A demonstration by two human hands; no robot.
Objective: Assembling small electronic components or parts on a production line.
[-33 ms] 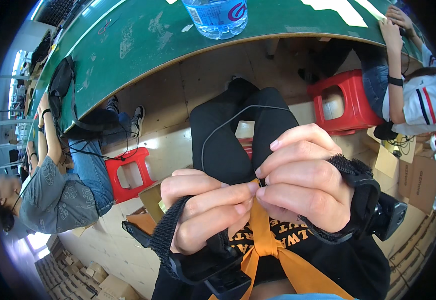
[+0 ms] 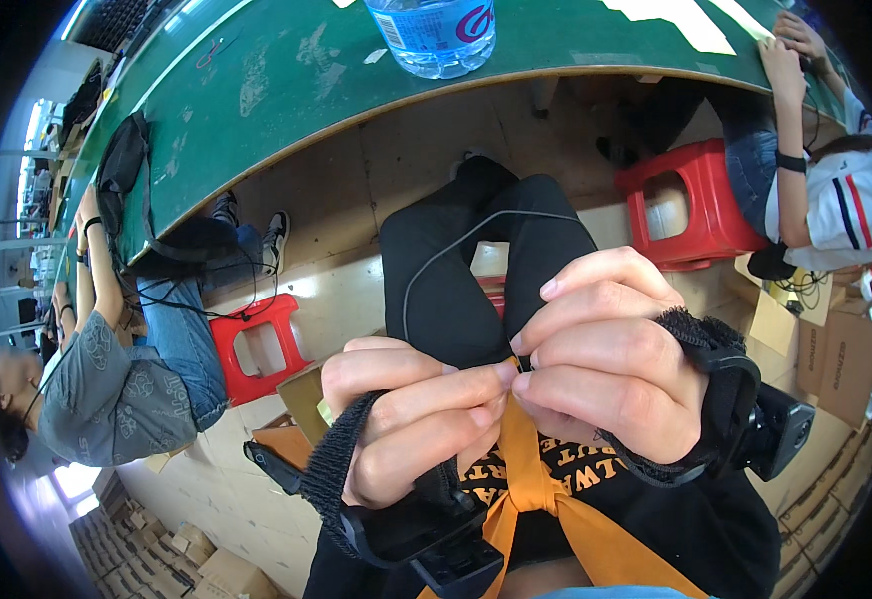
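An orange neckerchief (image 2: 531, 484) hangs knotted over my black shirt with printed lettering. Its narrow tail runs up from the knot to my fingertips. My left hand (image 2: 411, 414) is closed, with the thumb and fingers pinching the tail's end from the left. From the right, my right hand (image 2: 611, 359) pinches the same end, also closed, and the fingertips of both hands nearly meet. The very tip of the cloth is mostly covered by my fingers. Each hand wears a black strap with a small black device, the right one (image 2: 781, 434) showing plainly. Both hands are above my lap.
Ahead lies a green table (image 2: 286, 90) with a water bottle (image 2: 431, 35) near its edge. A thin cable (image 2: 421, 270) crosses my legs. Co-workers sit at left and right beside red stools (image 2: 256, 349). Cardboard boxes (image 2: 836, 364) stand at right and lower left.
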